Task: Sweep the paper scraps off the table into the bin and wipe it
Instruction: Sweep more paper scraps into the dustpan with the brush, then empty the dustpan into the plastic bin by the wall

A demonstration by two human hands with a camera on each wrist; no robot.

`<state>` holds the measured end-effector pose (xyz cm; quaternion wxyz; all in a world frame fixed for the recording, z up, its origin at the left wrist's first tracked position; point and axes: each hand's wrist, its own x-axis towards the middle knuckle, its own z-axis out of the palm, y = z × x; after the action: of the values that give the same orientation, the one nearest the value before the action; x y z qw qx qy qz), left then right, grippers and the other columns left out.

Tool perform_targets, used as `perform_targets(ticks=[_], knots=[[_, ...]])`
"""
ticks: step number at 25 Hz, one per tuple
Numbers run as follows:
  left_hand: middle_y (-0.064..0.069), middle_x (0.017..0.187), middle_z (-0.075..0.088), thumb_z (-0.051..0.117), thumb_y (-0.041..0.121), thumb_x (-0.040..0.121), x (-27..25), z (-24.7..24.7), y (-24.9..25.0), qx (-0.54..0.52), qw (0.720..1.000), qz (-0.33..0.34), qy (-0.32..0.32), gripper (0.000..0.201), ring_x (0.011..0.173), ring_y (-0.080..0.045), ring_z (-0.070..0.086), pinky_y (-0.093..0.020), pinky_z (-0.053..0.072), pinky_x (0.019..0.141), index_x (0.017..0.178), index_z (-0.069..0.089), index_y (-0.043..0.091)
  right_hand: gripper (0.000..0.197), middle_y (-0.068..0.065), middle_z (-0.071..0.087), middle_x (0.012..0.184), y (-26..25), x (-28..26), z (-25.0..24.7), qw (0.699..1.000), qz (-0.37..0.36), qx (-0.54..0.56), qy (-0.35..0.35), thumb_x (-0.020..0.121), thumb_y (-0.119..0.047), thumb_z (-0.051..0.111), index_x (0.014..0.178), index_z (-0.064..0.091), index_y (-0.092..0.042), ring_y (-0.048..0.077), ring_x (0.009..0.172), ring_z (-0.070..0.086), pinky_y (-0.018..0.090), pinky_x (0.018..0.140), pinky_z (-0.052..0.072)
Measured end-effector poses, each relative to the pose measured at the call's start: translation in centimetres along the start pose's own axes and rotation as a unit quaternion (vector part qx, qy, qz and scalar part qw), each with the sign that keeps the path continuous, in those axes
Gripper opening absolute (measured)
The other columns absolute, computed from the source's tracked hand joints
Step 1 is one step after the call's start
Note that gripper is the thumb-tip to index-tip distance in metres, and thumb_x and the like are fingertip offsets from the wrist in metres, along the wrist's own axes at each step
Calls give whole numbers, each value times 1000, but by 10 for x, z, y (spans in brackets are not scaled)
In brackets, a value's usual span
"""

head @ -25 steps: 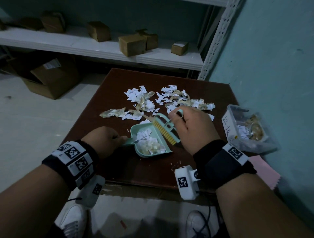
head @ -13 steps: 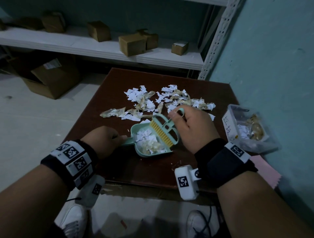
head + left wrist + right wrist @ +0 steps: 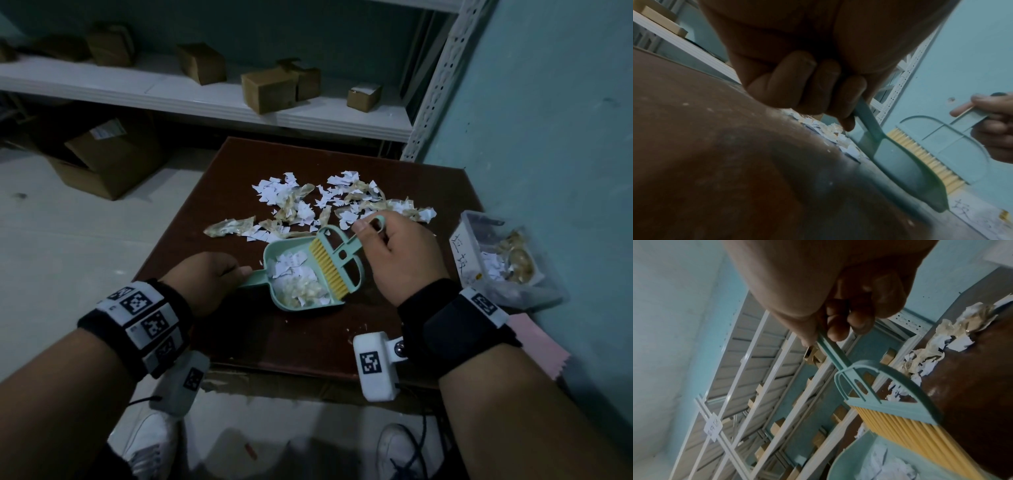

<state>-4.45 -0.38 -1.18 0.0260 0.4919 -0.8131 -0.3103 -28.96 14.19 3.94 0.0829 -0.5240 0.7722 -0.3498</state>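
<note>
Head view: dustpan (image 3: 301,274), scrap-filled, is held on the table (image 3: 239,192) by the left hand (image 3: 205,281) gripping its handle; brush (image 3: 334,263) is grasped by the right hand (image 3: 400,260), bristles at the pan; paper scraps (image 3: 308,202) are strewn beyond.

Dim room: teal wall (image 3: 548,102), white shelving (image 3: 205,99), pale floor (image 3: 68,240).

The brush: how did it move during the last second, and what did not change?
The right hand drew the brush nearer, across the dustpan mouth, pushing scraps inside. The left hand kept gripping the dustpan handle; the pile of scraps on the table stayed.
</note>
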Motion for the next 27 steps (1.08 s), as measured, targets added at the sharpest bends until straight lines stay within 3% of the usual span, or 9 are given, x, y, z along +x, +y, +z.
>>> perform_targets(ticks=[5, 10, 13, 17, 18, 22, 27], knots=[[-7, 75, 66, 55, 43, 103, 0, 4, 19, -39, 999, 0, 14, 41, 67, -20, 59, -32, 45, 64, 83, 70, 11, 27, -15, 62, 73, 13, -6, -39, 990, 22, 66, 125, 108, -33, 55, 91, 68, -17, -16, 68, 59, 7, 54, 40], [-2, 67, 62, 55, 46, 102, 1, 18, 47, -75, 997, 12, 17, 43, 59, -17, 56, -30, 42, 59, 70, 64, 19, 32, -7, 63, 72, 45, -19, -89, 968, 39, 25, 247, 106, -34, 57, 92, 74, -10, 2, 64, 58, 7, 57, 38], [0, 61, 61, 57, 48, 101, 3, 28, 70, -125, 992, 19, 10, 45, 54, -17, 53, -30, 45, 60, 71, 66, 16, 35, -1, 63, 75, 69, -28, -120, 946, 61, 22, 317, 105, -34, 58, 93, 75, -5, 7, 68, 56, 20, 60, 36], [-2, 58, 57, 58, 51, 100, 8, 35, 119, -178, 984, 25, -14, 46, 52, -20, 51, -34, 44, 56, 73, 66, 14, 35, -1, 65, 83, 97, -30, -150, 905, 88, 53, 414, 102, -35, 61, 100, 76, -4, -1, 79, 56, 14, 65, 37], [-3, 60, 57, 58, 52, 99, 12, 36, 135, -174, 984, 32, -19, 46, 53, -20, 51, -34, 44, 55, 75, 67, 14, 34, -1, 65, 83, 101, -29, -155, 898, 96, 63, 424, 103, -35, 61, 101, 76, -5, -2, 80, 55, 11, 64, 37], [-4, 64, 62, 59, 54, 98, 38, 34, 205, -136, 989, 46, -38, 47, 49, -17, 51, -27, 43, 48, 86, 74, 11, 30, -3, 61, 83, 106, -27, -159, 892, 103, 47, 438, 106, -33, 58, 105, 72, -7, -5, 78, 46, 17, 65, 31], [0, 57, 60, 67, 51, 95, 66, 27, 276, -53, 995, 76, -40, 41, 44, -15, 50, -24, 43, 47, 80, 77, 14, 27, -16, 48, 68, 106, -17, -167, 883, 134, 70, 444, 108, -32, 56, 97, 67, -10, 1, 71, 42, 20, 58, 25]])
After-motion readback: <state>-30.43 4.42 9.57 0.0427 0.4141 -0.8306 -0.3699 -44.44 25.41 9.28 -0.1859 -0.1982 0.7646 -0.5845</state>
